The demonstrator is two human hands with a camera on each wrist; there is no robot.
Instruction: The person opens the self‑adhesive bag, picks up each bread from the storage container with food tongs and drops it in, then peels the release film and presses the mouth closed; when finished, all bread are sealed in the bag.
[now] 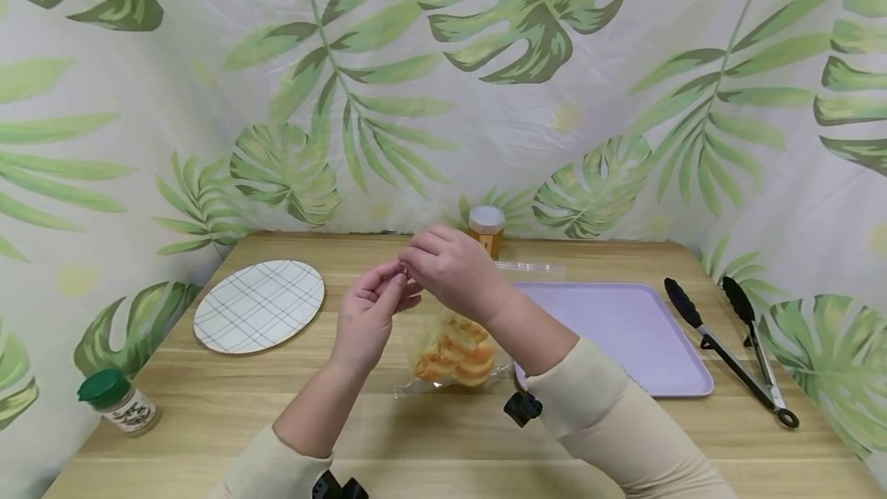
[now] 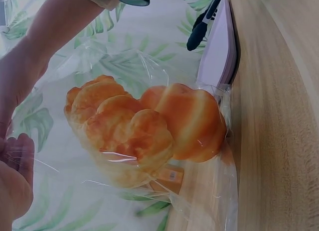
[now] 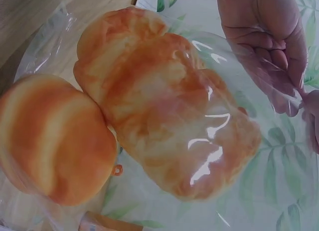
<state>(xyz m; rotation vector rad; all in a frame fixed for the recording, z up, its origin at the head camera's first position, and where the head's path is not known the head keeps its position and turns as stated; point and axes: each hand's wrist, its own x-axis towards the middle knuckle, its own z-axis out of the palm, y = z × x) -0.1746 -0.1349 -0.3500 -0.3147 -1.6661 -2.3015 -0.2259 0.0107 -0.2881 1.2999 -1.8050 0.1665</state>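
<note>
A clear plastic bag (image 2: 227, 191) with bread in it hangs beneath both hands, its lower edge at the wooden table. Inside are a lumpy golden loaf (image 3: 169, 106) and a rounder striped bun (image 3: 55, 141), side by side. My left hand (image 1: 367, 318) pinches the gathered top of the bag between thumb and fingers. From the other side, my right hand (image 1: 453, 268) pinches the same gathered part, its fingertips meeting the left ones. Something small shows at the fingertips, too hidden to make out. In the left wrist view, the left hand (image 2: 15, 186) appears only at the edge.
A checked plate (image 1: 259, 306) lies at left, with a green-capped shaker (image 1: 118, 403) nearer the front. Behind the hands stands an orange jar (image 1: 487, 231) with a pale lid. A lilac tray (image 1: 617, 337) is at right, with black-tipped tongs (image 1: 734, 353) beyond it.
</note>
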